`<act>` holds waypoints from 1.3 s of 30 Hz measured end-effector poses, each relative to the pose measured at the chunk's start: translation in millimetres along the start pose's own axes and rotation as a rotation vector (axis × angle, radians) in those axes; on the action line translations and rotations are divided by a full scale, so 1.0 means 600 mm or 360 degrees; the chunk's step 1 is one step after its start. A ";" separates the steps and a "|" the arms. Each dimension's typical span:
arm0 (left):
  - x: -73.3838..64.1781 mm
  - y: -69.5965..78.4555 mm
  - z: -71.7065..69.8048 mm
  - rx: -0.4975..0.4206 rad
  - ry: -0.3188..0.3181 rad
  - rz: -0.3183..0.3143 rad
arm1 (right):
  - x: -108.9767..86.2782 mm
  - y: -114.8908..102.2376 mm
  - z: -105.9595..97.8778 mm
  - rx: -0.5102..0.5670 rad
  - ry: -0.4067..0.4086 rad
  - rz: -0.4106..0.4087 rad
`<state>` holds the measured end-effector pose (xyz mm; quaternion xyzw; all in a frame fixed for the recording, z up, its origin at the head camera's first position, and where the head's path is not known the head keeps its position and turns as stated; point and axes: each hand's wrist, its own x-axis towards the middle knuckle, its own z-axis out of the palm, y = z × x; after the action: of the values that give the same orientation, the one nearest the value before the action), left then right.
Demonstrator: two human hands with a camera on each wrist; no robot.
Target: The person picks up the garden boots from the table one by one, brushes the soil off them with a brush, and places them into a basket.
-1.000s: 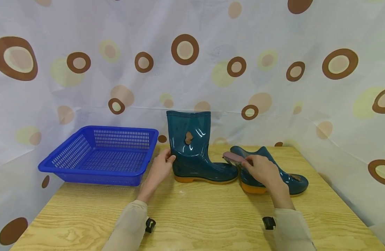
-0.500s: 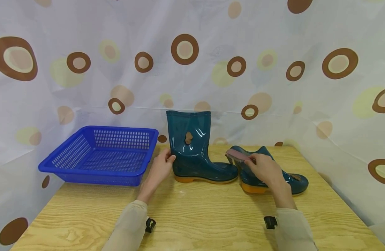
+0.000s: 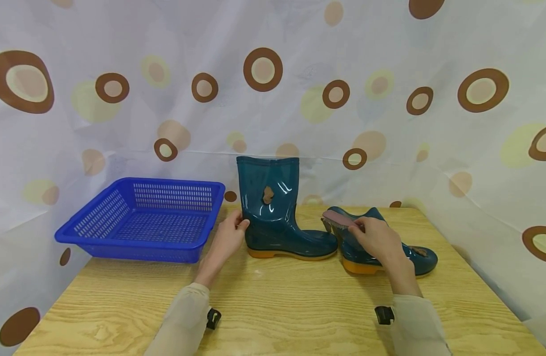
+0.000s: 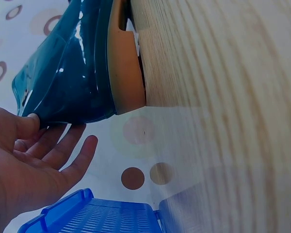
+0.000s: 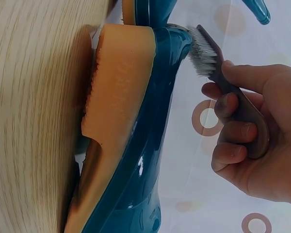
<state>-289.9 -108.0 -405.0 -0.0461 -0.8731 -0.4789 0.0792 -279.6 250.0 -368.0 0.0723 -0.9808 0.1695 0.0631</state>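
A dark teal rain boot (image 3: 277, 230) with an orange sole stands upright mid-table, a brown lump (image 3: 267, 195) stuck on its shaft. My left hand (image 3: 228, 232) holds the back of it above the heel, thumb on the near side and fingers behind. To the right is a second rain boot (image 3: 352, 253), toe pointing right, with another brown patch (image 3: 419, 251) on its toe. My right hand (image 3: 380, 242) grips the handle of a brush (image 3: 339, 217) over this boot's shaft. In the right wrist view, the pale bristles (image 5: 202, 54) overlap the back of its heel.
A blue perforated plastic basket (image 3: 141, 253) sits at the table's left, next to my left hand. The wooden table (image 3: 273, 311) ends at a patterned sheet (image 3: 308, 128) behind and on both sides. The toe of the standing boot reaches the second boot's heel.
My right hand has shifted slightly right with the brush, away from the standing boot's toe and over the second boot's shaft. My left hand and both boots have stayed put.
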 end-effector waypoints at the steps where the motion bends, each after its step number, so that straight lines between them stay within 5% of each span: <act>1: 0.000 0.000 0.000 0.0000 0.0000 0.0001 | 0.000 0.000 0.000 0.0001 0.0000 0.0000; 39: 0.001 -0.001 0.000 0.0017 0.0018 0.0051 | -0.001 -0.005 -0.001 0.0003 0.0053 -0.0021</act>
<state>-290.9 -108.2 -405.5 -0.0570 -0.8743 -0.4731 0.0922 -278.6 247.3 -366.6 0.0759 -0.9790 0.1712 0.0803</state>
